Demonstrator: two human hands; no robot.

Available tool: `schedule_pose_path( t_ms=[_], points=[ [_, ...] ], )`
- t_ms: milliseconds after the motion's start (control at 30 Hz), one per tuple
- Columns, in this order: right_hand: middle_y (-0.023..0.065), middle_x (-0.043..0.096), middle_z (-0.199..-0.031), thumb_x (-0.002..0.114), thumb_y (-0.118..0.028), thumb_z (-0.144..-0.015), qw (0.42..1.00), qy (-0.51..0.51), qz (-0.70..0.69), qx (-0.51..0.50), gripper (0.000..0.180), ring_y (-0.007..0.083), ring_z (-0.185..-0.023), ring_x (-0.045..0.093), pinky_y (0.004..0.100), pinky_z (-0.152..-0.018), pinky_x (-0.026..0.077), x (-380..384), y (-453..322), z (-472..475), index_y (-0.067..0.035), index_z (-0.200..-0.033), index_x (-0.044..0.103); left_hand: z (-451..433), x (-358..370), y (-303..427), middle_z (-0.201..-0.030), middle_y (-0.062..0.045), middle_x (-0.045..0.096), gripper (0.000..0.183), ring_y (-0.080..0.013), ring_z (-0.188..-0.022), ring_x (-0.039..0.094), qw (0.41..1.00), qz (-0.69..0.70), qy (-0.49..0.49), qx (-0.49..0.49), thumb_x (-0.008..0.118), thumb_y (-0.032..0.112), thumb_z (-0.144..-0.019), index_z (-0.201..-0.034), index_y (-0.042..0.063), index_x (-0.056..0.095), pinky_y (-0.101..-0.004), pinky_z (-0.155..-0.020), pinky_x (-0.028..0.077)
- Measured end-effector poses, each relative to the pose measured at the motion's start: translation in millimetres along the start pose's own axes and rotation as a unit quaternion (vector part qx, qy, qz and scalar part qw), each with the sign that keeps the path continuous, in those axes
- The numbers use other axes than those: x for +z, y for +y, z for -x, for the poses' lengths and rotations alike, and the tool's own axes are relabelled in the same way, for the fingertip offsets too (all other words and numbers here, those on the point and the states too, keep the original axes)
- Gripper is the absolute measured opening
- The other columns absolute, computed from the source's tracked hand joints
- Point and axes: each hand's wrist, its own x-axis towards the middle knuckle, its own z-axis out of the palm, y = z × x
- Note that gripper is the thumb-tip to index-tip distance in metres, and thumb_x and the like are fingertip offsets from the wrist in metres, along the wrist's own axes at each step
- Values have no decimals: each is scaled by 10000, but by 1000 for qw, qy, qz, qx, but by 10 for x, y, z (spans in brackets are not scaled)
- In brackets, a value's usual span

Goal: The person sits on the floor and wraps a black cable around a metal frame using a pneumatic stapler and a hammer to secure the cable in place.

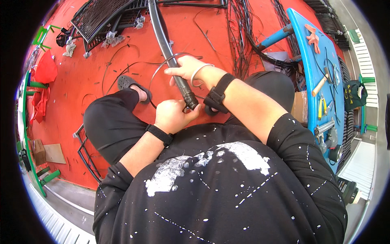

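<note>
A black tubular frame piece runs from the top of the view down towards my lap. Its near end is wound with dark flat strip. Against that wound end lies my left hand, fingers curled and thumb on the tip. My right hand grips the tube a little farther up, thumb across it and fingers partly hidden beneath. A thin dark strip loops from beside my left hand up over the tube near my right hand. Its other stretch trails left across the red floor.
At the right stands a blue table holding a hammer, yellow-handled pliers, an orange glove and a power tool. Black woven frames lie ahead left. Bundled dark strips stretch over the floor.
</note>
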Motion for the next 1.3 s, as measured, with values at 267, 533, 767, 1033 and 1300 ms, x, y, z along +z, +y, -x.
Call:
schedule_pose_path(
  t_ms=[267, 533, 767, 1033, 1300],
  points=[
    [126, 712, -849, 655, -496, -876, 992, 16, 115, -50, 489, 211, -752, 682, 346, -753, 516, -129, 138, -122, -11, -942, 654, -131, -190, 22, -541, -139, 530, 373, -323, -503, 551, 987, 157, 27, 14, 640, 278, -907, -630, 32, 591, -409, -486, 410],
    [128, 688, -844, 679, -548, -831, 983, 58, 169, -42, 559, 218, -808, 648, 357, -752, 504, -25, 144, -233, -2, -949, 689, -288, -239, -87, -597, 32, 521, 343, -49, -547, 443, 913, 401, -11, -70, 576, 187, -988, -698, 5, 596, -235, -518, 358],
    [199, 686, -983, 647, -626, -809, 976, 57, 205, -44, 683, 298, -924, 657, 400, -816, 499, -94, 127, -141, 14, -1046, 681, -466, -249, -82, -623, 11, 565, 356, -50, -598, 484, 910, 392, -53, -122, 569, 185, -986, -685, 1, 614, -224, -569, 376],
    [122, 710, -866, 695, -493, -850, 993, 60, 67, -78, 508, 222, -805, 689, 351, -784, 524, -139, 286, -119, 2, -966, 687, -208, -314, 95, -566, 26, 508, 388, -43, -520, 425, 929, 353, -9, -116, 576, 185, -974, -625, 17, 556, -228, -508, 334],
    [129, 705, -893, 698, -549, -823, 996, 51, 37, -59, 563, 228, -854, 670, 354, -802, 503, -109, 318, -174, -4, -962, 704, -33, -180, -111, -510, 40, 445, 562, -53, -485, 376, 911, 367, 14, -187, 507, 351, -1025, -554, 46, 539, -233, -490, 299]
  ],
)
